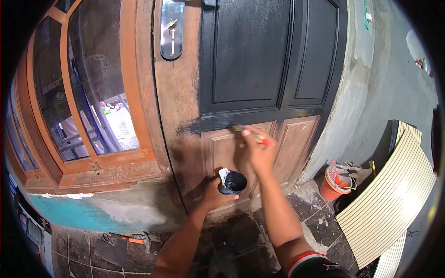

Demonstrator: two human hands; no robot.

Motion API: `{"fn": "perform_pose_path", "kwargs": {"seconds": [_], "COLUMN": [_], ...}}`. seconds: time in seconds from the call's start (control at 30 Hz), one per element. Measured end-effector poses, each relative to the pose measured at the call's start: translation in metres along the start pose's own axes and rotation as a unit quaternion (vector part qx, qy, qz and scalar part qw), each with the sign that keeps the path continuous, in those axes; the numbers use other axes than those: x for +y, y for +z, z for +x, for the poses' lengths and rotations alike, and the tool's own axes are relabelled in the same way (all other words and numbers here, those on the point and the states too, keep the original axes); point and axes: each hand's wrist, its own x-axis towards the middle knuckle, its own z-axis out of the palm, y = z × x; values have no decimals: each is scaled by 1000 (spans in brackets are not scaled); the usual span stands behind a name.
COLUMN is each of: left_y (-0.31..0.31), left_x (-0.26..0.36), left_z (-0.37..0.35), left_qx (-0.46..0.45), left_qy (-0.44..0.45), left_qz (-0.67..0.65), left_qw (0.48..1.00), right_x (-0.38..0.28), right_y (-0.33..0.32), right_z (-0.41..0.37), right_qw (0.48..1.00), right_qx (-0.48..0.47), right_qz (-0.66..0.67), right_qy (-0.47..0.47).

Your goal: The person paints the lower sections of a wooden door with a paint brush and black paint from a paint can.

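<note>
My right hand (260, 155) is closed around a paintbrush (238, 129), smeared by motion, with some red and yellow at its handle. The bristle end is at the dark rail across the middle of the wooden door (250, 55). Above that rail the door's panels are black; below it they show bare brown wood. A ragged black patch (190, 127) marks the left end of the rail. Lower down, my left hand (213, 196) grips a small dark cup (235, 183) with black paint inside and a white piece at its rim.
A metal lock plate with a key (172, 30) is on the door's upper left. Wood-framed windows (132, 83) stand to the left. At right are an orange bucket (330, 187) and ribbed cream panels (387, 194). Tools with an orange handle (135, 240) lie on the tiled floor.
</note>
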Motion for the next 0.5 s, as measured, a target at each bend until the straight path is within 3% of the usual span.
{"fn": "perform_pose_path", "kwargs": {"seconds": [0.07, 0.13, 0.23, 0.27, 0.37, 0.4, 0.43, 0.5], "left_y": [-2, -2, -2, -1, 8, 11, 12, 10], "left_x": [6, 18, 37, 39, 25, 20, 27, 45], "left_z": [-2, -5, -11, -11, -5, -3, -3, -4], "left_qx": [-3, 2, 11, 9, 2, -2, -17, -46], "left_qy": [3, 6, 10, 11, 35, 46, 32, 5], "left_qz": [4, 12, 39, 53, 36, 20, 42, 88], "left_qw": [1000, 1000, 999, 998, 999, 999, 998, 995], "right_x": [14, 32, 36, 41, 46, 53, 42, 37], "right_y": [-50, -95, -122, -120, -60, -45, -22, 2], "right_z": [23, 40, 49, 48, 20, 8, -10, -24], "right_qw": [992, 972, 882, 887, 910, 911, 943, 942], "right_qx": [75, 184, 315, 285, 172, 78, 15, -56], "right_qz": [-75, -132, -299, -276, -273, -286, -144, -80], "right_qy": [-63, -68, -182, -235, -261, -286, -300, -321]}}
